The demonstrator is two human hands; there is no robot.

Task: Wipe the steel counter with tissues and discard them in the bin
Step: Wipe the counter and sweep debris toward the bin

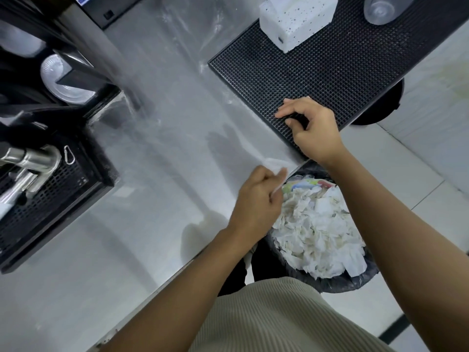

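- I see the left hand [256, 196] just below the middle of the frame, its fingers curled round a white tissue [275, 164]. The tissue is blurred and lies at the near edge of the steel counter [152, 153].
- The right hand [313, 130] sits right of centre on the lower corner of the black rubber mat [342, 72]. Its fingers are bent and the thumb points left. I cannot tell whether it pinches the mat or only presses on it.
- The bin [332, 284] stands on the floor below the counter edge, lower right of centre between the two forearms, heaped with crumpled tissues [317, 232].
- At the top of the frame a white speckled tissue box [297, 19] and a clear cup [379, 8] stand on the mat.
- A black perforated tray [63, 189] fills the left edge.
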